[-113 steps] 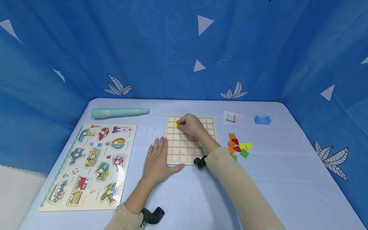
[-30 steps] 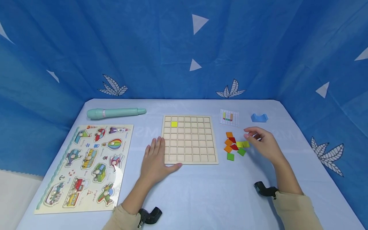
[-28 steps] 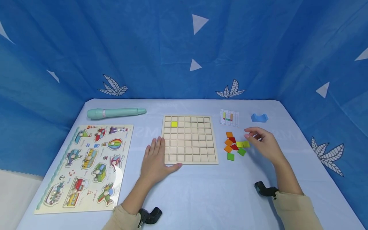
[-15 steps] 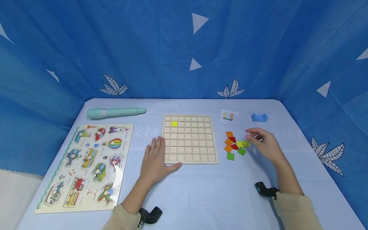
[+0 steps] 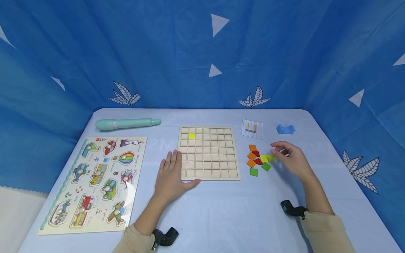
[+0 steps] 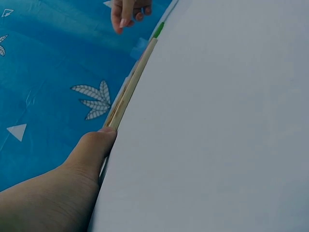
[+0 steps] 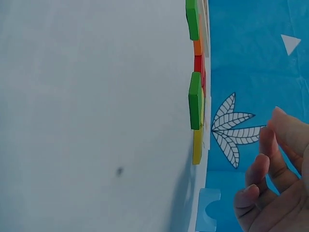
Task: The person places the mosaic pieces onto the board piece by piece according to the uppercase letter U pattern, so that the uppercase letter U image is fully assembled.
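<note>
My left hand (image 5: 168, 177) lies flat at the left edge of a square wooden grid board (image 5: 209, 154), thumb along its near edge. One yellow square tile (image 5: 191, 136) sits in a cell near the board's upper left. To the right, my right hand (image 5: 292, 160) is raised beside a loose group of tiles, fingers loosely bent and holding nothing. Closest to its fingertips are two yellow tiles (image 5: 267, 158). Around them lie orange tiles (image 5: 251, 156), red tiles with a curved edge (image 5: 257, 161) and green tiles (image 5: 254, 172). In the right wrist view, the right fingers (image 7: 258, 169) show no tile between them.
A card with a coloured U-shaped pattern (image 5: 252, 129) lies behind the tiles, and a blue notched block (image 5: 285, 129) is right of it. On the left are a vehicle picture puzzle (image 5: 76, 189) and a mint-green stick-shaped object (image 5: 133, 123). Blue curtain (image 5: 177, 52) surrounds the table.
My right hand has left the yellow tile on the board and moved right to the loose tiles, where it has stayed nearly still for the last second. The left hand keeps its place.
</note>
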The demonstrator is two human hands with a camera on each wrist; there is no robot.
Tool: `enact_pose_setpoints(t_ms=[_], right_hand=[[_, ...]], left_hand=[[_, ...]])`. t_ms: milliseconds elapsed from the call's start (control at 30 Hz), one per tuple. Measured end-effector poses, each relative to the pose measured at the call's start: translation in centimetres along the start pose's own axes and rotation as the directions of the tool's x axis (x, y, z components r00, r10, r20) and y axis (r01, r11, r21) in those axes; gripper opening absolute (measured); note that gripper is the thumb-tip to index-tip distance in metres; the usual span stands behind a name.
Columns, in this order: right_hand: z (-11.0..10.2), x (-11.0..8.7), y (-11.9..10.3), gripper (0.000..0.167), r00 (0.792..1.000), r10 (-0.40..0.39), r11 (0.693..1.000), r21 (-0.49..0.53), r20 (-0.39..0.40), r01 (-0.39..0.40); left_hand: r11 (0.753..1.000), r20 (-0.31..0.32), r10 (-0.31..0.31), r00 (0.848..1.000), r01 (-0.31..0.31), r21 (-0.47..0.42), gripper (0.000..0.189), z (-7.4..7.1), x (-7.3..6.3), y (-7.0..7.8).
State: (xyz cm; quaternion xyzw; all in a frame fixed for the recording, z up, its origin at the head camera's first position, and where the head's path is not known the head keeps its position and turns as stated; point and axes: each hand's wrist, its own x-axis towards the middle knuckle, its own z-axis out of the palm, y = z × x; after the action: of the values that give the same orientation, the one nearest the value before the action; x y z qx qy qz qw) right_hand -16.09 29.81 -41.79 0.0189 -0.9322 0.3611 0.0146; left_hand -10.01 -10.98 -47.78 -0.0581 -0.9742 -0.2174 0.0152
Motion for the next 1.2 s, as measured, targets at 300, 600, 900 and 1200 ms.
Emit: enact_pose_setpoints(t_ms=[300, 600, 900, 1200], right_hand=[[0.1, 0.1, 0.7, 0.04, 0.999, 0.028, 0.999, -0.022, 0.036, -0.028], [0.4, 0.2, 1.8, 0.037, 0.998, 0.033, 0.998, -0.049, 0.055, -0.03], [0.6, 0.2, 2.3, 0.035, 0.995, 0.052, 0.995, -0.094, 0.083, -0.044], [0.7, 0.1, 2.3, 0.034, 0.991, 0.06, 0.994, -0.1, 0.118, -0.048]], left_hand=[[1.0, 0.001, 0.001, 1.0, -0.001, 0.003, 0.125, 0.0, 0.0, 0.0], [1.0, 0.004, -0.001, 1.0, 0.001, -0.003, 0.126, 0.0, 0.0, 0.0], [1.0, 0.0, 0.002, 1.0, -0.002, -0.007, 0.126, -0.1, -0.1, 0.1], [1.0, 0.001, 0.0, 1.0, 0.0, -0.013, 0.126, 0.1, 0.0, -0.1]])
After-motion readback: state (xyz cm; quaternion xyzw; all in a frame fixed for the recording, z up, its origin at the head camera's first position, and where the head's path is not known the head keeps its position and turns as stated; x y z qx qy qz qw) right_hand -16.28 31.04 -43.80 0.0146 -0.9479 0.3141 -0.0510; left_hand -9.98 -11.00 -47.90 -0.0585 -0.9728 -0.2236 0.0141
